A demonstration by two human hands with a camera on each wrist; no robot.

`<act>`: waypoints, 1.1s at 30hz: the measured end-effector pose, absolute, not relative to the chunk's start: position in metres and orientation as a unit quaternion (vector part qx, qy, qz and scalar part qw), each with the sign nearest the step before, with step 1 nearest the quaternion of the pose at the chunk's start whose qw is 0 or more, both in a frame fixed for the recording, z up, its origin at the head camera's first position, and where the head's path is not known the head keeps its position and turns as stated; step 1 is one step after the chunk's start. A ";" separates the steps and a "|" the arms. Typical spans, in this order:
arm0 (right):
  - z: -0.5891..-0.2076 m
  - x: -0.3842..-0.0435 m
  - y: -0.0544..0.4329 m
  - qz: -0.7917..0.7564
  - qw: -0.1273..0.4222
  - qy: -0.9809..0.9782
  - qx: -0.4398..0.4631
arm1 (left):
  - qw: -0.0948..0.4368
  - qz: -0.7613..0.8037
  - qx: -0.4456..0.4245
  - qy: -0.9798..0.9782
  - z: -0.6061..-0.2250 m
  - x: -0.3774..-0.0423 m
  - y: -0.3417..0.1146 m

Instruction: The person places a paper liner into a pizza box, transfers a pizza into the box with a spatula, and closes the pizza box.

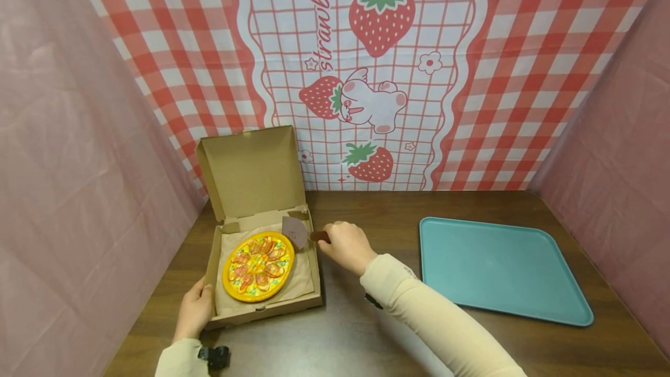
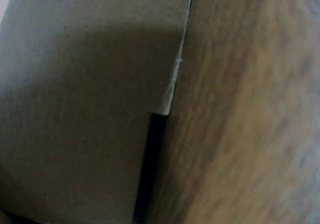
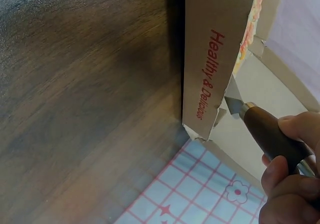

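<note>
My right hand (image 1: 348, 246) grips the dark wooden handle of a pizza server (image 1: 295, 233). Its broad metal blade points left, at the upper right edge of a round toy-like pizza (image 1: 259, 266) with a yellow rim; I cannot tell whether the two touch. The pizza lies on brown paper inside an open cardboard pizza box (image 1: 293, 306). At the box's front left corner, my left hand (image 1: 193, 310) holds the side wall, thumb near the rim. In the right wrist view, fingers wrap the server's handle (image 3: 270, 131) beside the box wall (image 3: 207, 64). The left wrist view shows cardboard (image 2: 85, 109) close up.
A teal tray (image 1: 497, 272) lies on the right of the brown wooden table (image 1: 361, 336). The box lid (image 1: 256, 170) stands raised near the strawberry-patterned cloth (image 1: 382, 22) at the back. Pink curtains (image 1: 104, 162) hang on both sides.
</note>
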State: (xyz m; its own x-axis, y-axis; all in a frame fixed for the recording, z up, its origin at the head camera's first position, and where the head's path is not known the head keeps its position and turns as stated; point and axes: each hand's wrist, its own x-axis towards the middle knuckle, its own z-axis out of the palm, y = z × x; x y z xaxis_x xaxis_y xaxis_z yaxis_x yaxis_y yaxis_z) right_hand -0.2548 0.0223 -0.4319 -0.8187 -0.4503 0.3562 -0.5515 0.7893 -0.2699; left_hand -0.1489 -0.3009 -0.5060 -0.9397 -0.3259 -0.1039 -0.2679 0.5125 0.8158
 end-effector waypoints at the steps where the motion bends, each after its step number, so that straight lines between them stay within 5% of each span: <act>1: -0.432 -0.255 0.023 0.181 0.138 -0.936 0.268 | 0.033 -0.462 0.170 -0.870 -0.506 -0.149 -0.301; 33: -0.430 -0.262 0.036 0.215 0.150 -0.934 0.242 | 0.027 -0.455 0.174 -0.873 -0.507 -0.149 -0.301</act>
State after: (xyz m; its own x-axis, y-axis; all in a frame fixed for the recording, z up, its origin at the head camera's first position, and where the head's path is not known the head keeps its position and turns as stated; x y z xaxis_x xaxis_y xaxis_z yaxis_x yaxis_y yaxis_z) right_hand -0.2624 0.0361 -0.4304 -0.8381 -0.3870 0.3843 -0.5163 0.7903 -0.3300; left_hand -0.1489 -0.3008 -0.5069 -0.9380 -0.3282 -0.1111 -0.2792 0.5261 0.8033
